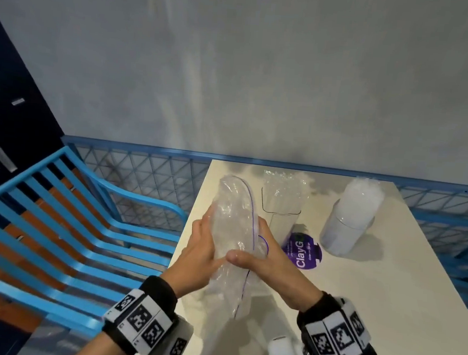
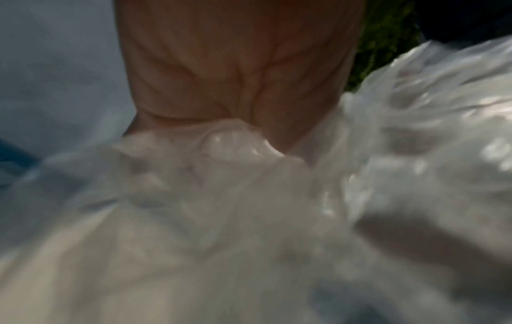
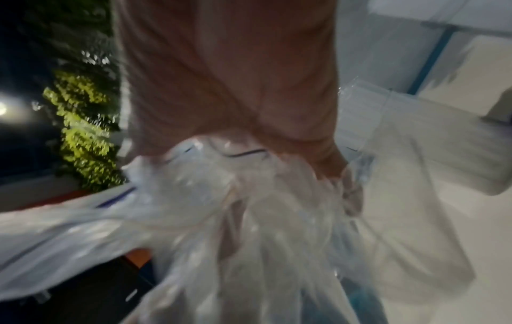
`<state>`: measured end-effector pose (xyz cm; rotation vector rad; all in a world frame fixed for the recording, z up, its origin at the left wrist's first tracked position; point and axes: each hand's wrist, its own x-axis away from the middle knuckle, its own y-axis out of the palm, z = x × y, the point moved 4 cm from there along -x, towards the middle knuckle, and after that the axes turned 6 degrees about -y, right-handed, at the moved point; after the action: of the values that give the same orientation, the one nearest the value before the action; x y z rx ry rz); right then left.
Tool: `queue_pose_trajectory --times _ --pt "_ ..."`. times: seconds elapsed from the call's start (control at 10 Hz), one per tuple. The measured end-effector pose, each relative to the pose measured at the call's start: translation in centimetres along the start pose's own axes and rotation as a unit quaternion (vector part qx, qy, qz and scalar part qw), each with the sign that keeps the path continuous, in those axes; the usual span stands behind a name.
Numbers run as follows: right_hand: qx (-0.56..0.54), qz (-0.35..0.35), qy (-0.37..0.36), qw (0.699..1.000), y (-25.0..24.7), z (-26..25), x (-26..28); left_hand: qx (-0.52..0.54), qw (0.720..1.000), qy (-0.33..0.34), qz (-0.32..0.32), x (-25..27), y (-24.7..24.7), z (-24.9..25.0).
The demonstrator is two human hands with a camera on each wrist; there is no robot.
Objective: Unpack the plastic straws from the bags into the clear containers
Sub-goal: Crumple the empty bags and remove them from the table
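We clamp our left hand (image 1: 203,252) and right hand (image 1: 260,259) round one clear bag (image 1: 233,227) above the table (image 1: 372,286), two straw-filled containers (image 1: 280,209) behind it.

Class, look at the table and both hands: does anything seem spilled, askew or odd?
Nothing spilled. The far-right container leans and is overfilled with straws. Both hands grip a crumpled bag.

A clear bag (image 1: 232,233) with purple seal lines, a blue slatted chair (image 1: 64,220), a purple sticker (image 1: 302,251).
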<state>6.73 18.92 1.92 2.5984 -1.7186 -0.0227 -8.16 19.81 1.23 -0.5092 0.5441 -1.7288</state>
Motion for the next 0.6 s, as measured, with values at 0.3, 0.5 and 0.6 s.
queue_pose_trajectory --times 0.3,0.5,0.6 --pt "0.248 0.244 -0.047 0.936 -3.6 -1.6 1.1 -0.07 0.995 0.041 0.064 2.7 -1.3 0.8" --pt "0.026 0.14 -0.002 0.99 0.8 -2.8 0.7 0.064 0.997 0.035 0.008 1.8 1.8 0.1" --pt "0.136 0.12 0.005 0.983 -0.7 -3.8 0.5 0.087 0.996 0.006 0.036 1.5 1.3 -0.8"
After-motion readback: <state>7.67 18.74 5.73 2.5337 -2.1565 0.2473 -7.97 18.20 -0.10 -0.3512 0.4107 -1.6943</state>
